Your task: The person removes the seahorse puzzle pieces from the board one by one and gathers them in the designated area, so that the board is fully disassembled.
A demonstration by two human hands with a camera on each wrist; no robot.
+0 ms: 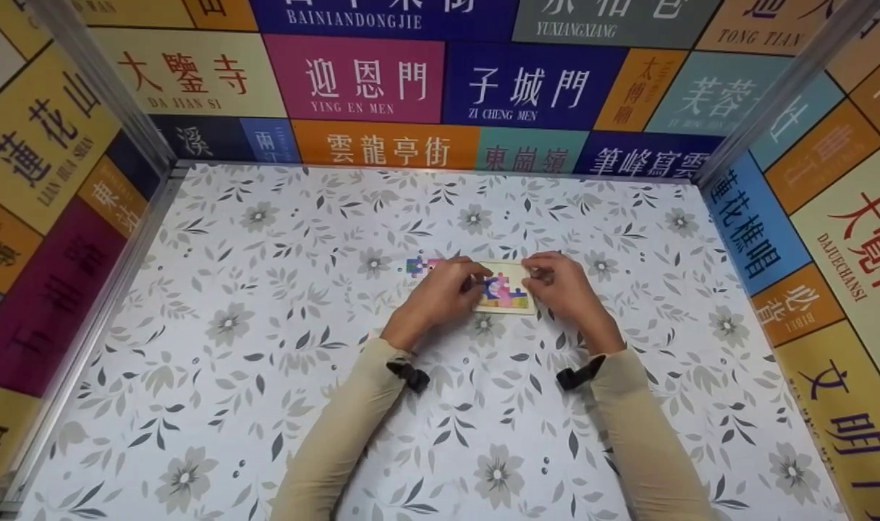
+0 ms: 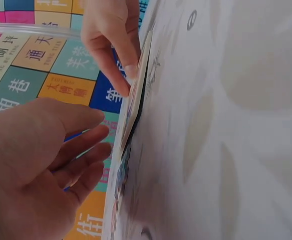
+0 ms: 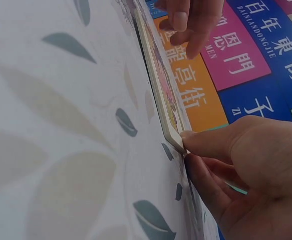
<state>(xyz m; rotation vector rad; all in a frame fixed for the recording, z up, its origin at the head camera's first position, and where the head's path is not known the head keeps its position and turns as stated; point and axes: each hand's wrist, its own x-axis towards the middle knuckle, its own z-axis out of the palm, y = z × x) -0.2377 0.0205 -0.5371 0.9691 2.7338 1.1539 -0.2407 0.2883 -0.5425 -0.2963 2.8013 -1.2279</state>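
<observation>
A small jigsaw puzzle board (image 1: 509,310) with a pale rim lies on the table, with blue, pink and yellow-green pieces (image 1: 507,291) in it. My right hand (image 1: 563,286) pinches its right edge; in the right wrist view the thumb (image 3: 206,142) is at the board's corner, a finger just below. My left hand (image 1: 447,289) is at the board's left side. In the left wrist view, that hand's fingers (image 2: 88,150) are loosely bent with nothing visible between them, apart from the board (image 2: 135,107). The left hand hides part of the board.
Loose jigsaw pieces (image 1: 415,267), blue-green and pink, lie left of the board, partly behind the left hand. A white floral cloth (image 1: 230,405) covers the table. Panels with coloured lettering (image 1: 353,79) stand at the back and both sides, with metal posts (image 1: 780,94) at the corners.
</observation>
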